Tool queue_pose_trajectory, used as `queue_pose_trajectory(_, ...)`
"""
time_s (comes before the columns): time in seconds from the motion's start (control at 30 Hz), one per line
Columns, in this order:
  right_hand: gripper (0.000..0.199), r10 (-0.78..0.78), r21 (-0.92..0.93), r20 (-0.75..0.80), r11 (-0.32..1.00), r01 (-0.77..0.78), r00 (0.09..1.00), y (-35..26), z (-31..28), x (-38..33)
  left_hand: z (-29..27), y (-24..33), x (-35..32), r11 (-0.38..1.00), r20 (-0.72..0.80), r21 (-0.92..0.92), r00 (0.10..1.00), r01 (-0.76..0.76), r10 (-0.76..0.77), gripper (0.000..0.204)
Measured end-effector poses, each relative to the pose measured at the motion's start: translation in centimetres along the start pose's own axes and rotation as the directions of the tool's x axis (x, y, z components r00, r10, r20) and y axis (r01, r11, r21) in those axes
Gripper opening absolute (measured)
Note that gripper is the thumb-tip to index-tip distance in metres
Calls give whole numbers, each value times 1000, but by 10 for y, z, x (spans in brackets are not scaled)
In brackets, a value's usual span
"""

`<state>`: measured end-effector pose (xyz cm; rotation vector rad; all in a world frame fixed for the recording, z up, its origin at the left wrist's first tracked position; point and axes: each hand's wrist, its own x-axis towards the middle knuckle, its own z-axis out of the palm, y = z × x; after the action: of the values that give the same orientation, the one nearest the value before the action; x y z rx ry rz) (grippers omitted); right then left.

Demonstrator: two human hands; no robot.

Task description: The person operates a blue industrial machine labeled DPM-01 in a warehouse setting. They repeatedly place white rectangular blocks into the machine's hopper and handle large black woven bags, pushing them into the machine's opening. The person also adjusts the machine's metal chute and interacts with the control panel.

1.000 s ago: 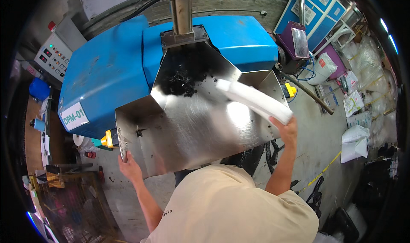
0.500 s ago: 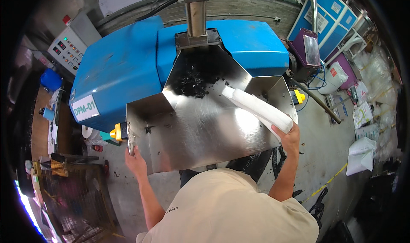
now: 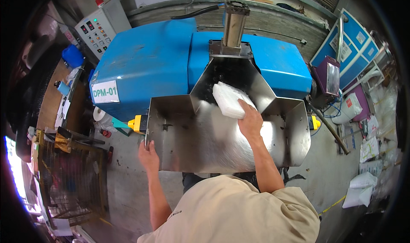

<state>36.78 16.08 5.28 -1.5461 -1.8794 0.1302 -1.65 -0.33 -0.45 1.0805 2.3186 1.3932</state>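
Note:
A wide metal tray (image 3: 200, 147) with raised side walls slopes from my body up to a narrower chute (image 3: 262, 83) at the far end. My right hand (image 3: 251, 122) grips the near end of a thick white slab (image 3: 228, 98) over the mouth of the chute. Its far end covers part of the dark chute floor, and I cannot tell what it is made of. My left hand (image 3: 149, 156) is closed round the near left edge of the tray wall, thumb and fingers on either side.
A blue machine (image 3: 145, 57) spans the back, with an upright metal cylinder (image 3: 234, 27) above the chute. Yellow-capped parts (image 3: 136, 124) jut out beside the tray. A grey control box (image 3: 100, 29) stands back left, a wire-mesh frame (image 3: 72, 183) at left. A metal bar (image 3: 331, 132) slants at right.
My right hand has carried the white slab from the tray's right wall inward to the chute mouth. My left hand stays on the left edge. The whole view has shifted.

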Motion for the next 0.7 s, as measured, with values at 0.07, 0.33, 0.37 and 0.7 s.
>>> queue_pose_trajectory(0.07,66,-21,-4,-11,1000,21,1000,0,17,9,1,-6,-1,1000,-35,-15,999,-27,26,38)
queue_pose_trajectory(0.33,62,-66,-32,-184,998,61,981,11,53,76,-3,8,-4,999,-18,28,1000,-17,17,32)
queue_pose_trajectory(0.37,60,-65,-30,-225,998,60,972,12,51,86,-3,11,-6,1000,-29,27,999,-11,12,32)
queue_pose_trajectory(0.7,58,329,245,45,912,-330,943,39,-45,111,-5,15,-1,993,-6,110,999,-43,44,32)
